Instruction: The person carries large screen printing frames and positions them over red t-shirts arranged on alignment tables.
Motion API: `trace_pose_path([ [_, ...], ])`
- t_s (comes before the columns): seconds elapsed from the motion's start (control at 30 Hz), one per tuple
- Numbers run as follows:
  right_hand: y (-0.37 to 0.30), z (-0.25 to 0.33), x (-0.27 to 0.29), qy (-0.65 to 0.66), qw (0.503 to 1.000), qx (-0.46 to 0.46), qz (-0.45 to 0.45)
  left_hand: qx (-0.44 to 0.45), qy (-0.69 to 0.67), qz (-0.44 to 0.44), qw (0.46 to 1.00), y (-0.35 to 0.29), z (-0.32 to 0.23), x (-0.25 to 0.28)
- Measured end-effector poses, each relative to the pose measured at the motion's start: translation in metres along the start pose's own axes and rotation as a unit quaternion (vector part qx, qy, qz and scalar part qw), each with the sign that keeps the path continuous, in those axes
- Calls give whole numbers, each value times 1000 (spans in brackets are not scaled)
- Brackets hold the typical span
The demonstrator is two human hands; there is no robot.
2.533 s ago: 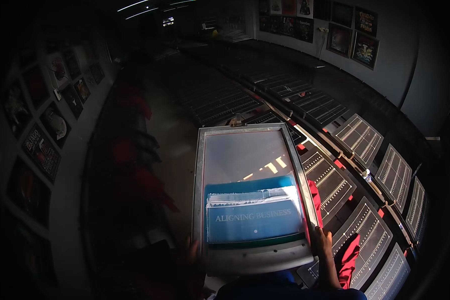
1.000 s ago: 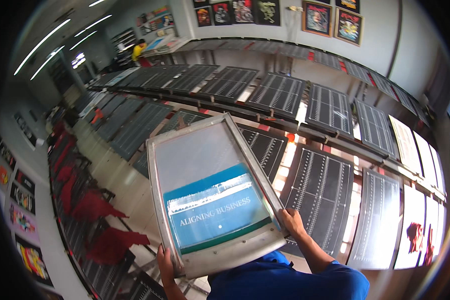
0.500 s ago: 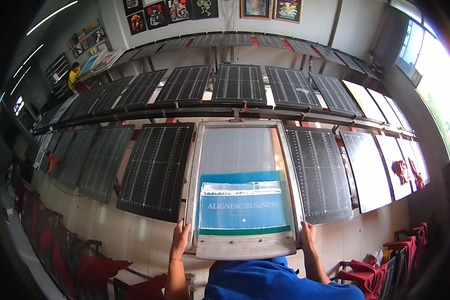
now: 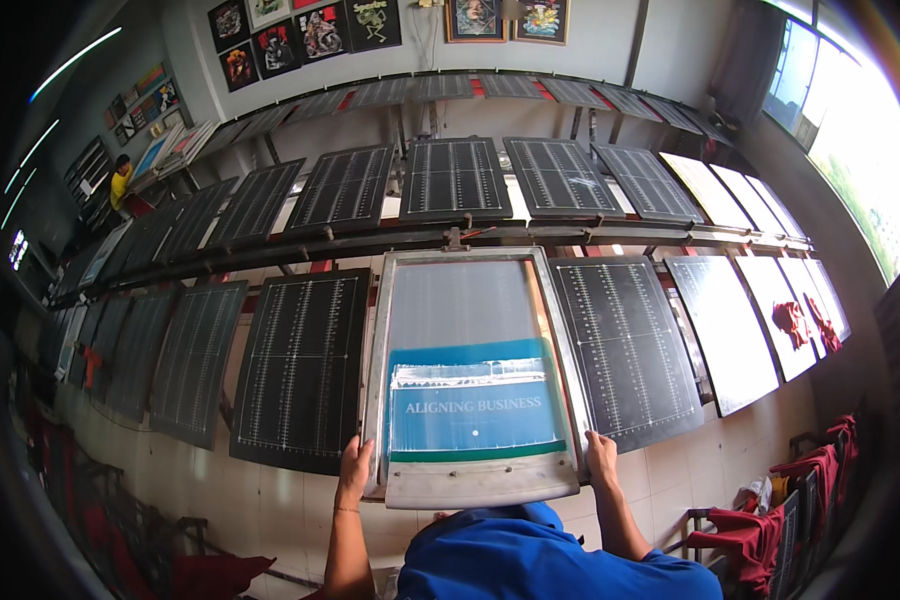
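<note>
A silkscreen frame (image 4: 482, 487) lies in front of me over a printing board. Its metal border holds a pale mesh (image 4: 460, 300) with a blue stencil area (image 4: 480, 432) in the lower half, showing light lettering and a streaky white band. My left hand (image 4: 353, 470) grips the frame's left edge near the close corner, thumb up and fingers curled underneath. At the opposite edge, my right hand (image 4: 601, 457) holds on in the same way. The undersides of both grips are hidden.
Dark boards with white grid marks flank the frame, left (image 4: 300, 365) and right (image 4: 625, 345). Behind runs a rail (image 4: 370, 240) with another row. White boards (image 4: 722, 330) stand right; red cloths (image 4: 745, 545) hang low right. A person in yellow (image 4: 121, 183) is far left.
My view has turned slightly, so the scene sits tilted and a little further left. Both hands keep their hold on the silkscreen frame, which looks unmoved against the rail.
</note>
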State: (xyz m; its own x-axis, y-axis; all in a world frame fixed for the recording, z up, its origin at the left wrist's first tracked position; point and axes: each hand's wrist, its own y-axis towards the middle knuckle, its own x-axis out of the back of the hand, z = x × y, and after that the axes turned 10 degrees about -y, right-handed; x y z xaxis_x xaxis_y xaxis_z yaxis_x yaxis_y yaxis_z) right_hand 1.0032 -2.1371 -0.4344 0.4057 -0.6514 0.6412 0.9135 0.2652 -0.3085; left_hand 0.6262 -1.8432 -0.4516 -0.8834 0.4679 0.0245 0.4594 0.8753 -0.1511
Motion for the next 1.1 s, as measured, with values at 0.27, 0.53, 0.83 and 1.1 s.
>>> trace_pose_path([
  [0.27, 12, 10, 1, -28, 1000, -4, -5, 20, 14, -5, 1000, 15, 9, -3],
  [0.53, 21, 3, 5, 14, 1000, -16, 0, 10, 79, -52, 995, 7, -25, -25],
  [0.83, 14, 11, 29, 30, 998, 57, 2, 18, 0, -27, 999, -10, -54, -4],
  [1.1, -19, 137, -71, -208, 962, 179, -4, -53, -79, -96, 991, -25, -65, 123],
])
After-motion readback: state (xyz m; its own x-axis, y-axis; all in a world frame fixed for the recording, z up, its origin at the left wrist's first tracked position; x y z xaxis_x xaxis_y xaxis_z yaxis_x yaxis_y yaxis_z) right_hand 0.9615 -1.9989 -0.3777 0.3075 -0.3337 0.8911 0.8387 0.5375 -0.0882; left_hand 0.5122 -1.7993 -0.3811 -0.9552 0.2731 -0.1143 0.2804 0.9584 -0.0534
